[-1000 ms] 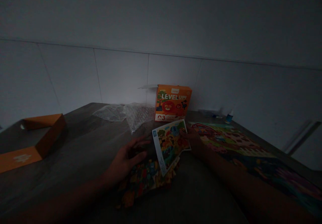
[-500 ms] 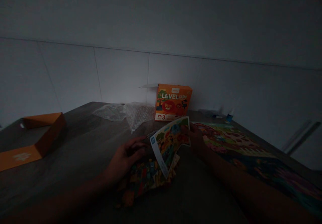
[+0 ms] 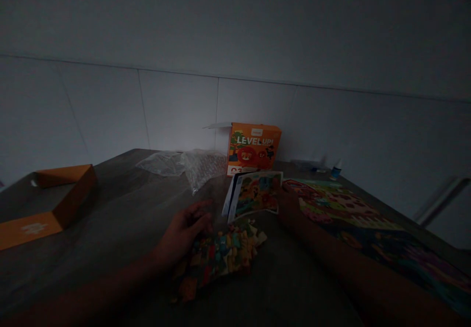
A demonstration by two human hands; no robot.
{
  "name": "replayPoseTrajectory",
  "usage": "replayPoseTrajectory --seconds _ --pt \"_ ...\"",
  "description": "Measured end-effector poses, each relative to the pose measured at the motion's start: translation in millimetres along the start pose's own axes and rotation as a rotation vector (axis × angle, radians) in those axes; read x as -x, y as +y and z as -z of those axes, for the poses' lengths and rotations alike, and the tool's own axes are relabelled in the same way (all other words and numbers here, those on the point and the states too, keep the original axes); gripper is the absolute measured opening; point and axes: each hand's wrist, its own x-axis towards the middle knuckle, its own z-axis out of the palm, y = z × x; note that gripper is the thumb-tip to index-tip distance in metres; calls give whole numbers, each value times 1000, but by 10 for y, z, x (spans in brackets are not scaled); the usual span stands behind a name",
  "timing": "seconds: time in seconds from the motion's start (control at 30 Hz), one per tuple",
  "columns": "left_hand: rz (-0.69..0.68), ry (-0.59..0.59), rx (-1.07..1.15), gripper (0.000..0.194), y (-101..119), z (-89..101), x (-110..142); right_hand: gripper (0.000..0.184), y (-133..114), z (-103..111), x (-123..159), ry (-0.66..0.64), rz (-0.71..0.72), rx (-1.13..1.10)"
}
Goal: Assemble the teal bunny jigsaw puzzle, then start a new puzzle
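Note:
A few illustrated picture sheets [image 3: 254, 197] stand tilted in front of the orange box, with my right hand [image 3: 289, 203] closed on their right edge. A pile of jigsaw puzzle pieces [image 3: 224, 253] lies on the table just below the sheets. My left hand [image 3: 187, 229] rests at the pile's upper left, its fingers loosely bent and apart, with nothing visible in it. Dim light hides the detail of the fingertips on both hands.
An orange "LEVEL UP!" box [image 3: 253, 145] with its flap raised stands by the wall. Left of it lies bubble wrap [image 3: 204, 166]. An orange box lid or tray [image 3: 73, 197] sits far left. Assembled colourful puzzles [image 3: 349, 209] cover the right side, near a small bottle [image 3: 335, 171].
My right hand has drawn the picture sheets up and away from the puzzle pieces, uncovering more of the pile. The sheets now fan slightly apart. My left hand has barely moved.

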Motion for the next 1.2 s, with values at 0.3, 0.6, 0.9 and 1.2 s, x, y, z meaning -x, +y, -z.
replayPoseTrajectory --seconds 0.3,0.6,0.9,1.2 --pt "21 -58 -57 51 -19 14 -2 31 -62 -2 42 -102 64 641" --pt "41 -97 -104 54 11 -9 -5 24 -35 90 -73 123 -11 724" --pt "37 -121 -128 53 39 -11 -1 23 105 119 -123 144 -127 548" --pt "33 -138 -101 50 -29 -10 -12 29 43 112 -138 121 -162 646"
